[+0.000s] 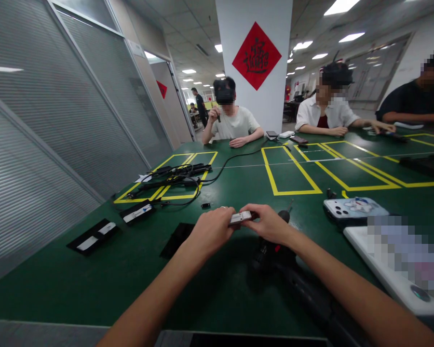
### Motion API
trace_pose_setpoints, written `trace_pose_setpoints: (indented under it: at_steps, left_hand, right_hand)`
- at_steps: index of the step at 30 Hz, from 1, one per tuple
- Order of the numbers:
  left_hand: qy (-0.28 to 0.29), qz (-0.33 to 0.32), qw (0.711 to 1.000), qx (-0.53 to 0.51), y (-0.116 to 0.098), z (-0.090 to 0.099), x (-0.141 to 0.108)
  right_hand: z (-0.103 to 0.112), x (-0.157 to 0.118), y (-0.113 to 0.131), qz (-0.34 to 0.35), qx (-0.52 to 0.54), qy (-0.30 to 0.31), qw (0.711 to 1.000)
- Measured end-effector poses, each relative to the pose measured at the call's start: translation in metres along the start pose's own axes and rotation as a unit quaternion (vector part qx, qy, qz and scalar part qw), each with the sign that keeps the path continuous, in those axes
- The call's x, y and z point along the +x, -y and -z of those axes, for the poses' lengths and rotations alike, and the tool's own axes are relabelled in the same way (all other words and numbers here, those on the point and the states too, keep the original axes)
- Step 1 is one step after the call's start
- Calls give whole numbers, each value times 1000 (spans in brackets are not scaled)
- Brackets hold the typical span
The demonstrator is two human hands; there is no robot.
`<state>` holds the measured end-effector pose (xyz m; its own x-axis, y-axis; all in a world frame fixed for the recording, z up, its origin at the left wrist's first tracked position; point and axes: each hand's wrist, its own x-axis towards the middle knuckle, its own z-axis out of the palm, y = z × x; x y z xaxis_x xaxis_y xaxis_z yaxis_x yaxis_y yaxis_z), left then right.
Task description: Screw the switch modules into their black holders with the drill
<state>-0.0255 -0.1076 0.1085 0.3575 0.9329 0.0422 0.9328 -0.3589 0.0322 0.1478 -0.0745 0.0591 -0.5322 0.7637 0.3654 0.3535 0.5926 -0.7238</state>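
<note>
Above the near middle of the green table, my left hand [215, 225] and my right hand [269, 222] grip a small flat grey-white piece [240, 217] from its two ends. Its exact kind I cannot make out. My fingers are closed round it and cover both ends. Under my right wrist lies a black power drill [265, 253], its bit pointing away and its body partly hidden by my forearm. A black flat panel [177, 239] lies on the table just left of my left hand. Beyond my hands is a small black oval part [205, 206].
Black cables [181, 176] lie tangled at the left over yellow tape outlines [291, 193]. Two black pieces with white labels [92, 237] lie nearer. On the right are a phone [356, 208] and a white case [369, 255]. Several people sit across the green table [235, 180].
</note>
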Motion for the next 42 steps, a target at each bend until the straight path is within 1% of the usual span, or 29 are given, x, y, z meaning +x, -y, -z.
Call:
trace_pose_setpoints:
  at_steps: [2, 3, 5, 7, 9, 12, 15, 19, 27, 30, 35, 37, 42]
  left_hand:
    - [-6, 29, 1000, 9, 7, 0, 0]
    - [-20, 59, 998, 10, 14, 2, -3]
    - [-51, 145, 988, 13, 31, 10, -14]
    - [-83, 225, 970, 26, 52, 19, -29]
    - [-79, 280, 956, 29, 72, 25, -44]
    - [-74, 308, 948, 23, 94, 24, -60]
    - [-55, 311, 948, 19, 104, 16, -64]
    - [-28, 325, 945, -6, 103, 6, -60]
    - [-45, 308, 950, 1, 94, -1, -62]
    - [-30, 302, 953, -3, 93, -12, -59]
    - [-4, 314, 949, -12, 91, -32, -54]
    - [6, 318, 948, -16, 90, -34, -54]
    - [28, 326, 945, -24, 83, -31, -57]
  right_hand:
    - [-4, 0, -5, -15, -16, -11, 1000]
    - [-6, -1, -8, -24, -27, -15, 999]
    - [-9, -2, -14, -38, -59, -14, 997]
    - [-10, -3, -17, -46, -92, -4, 995]
    - [-11, -4, -18, -50, -119, 9, 992]
    - [-10, -4, -17, -55, -145, 20, 988]
    - [-9, -3, -14, -57, -156, 29, 986]
    - [-8, -3, -12, -59, -161, 34, 985]
    - [-8, -2, -12, -66, -174, 40, 982]
    - [-9, -2, -12, -66, -180, 41, 981]
    - [-8, -1, -14, -66, -193, 39, 978]
    - [-8, -1, -14, -64, -196, 38, 978]
    - [-9, -1, -15, -62, -201, 36, 977]
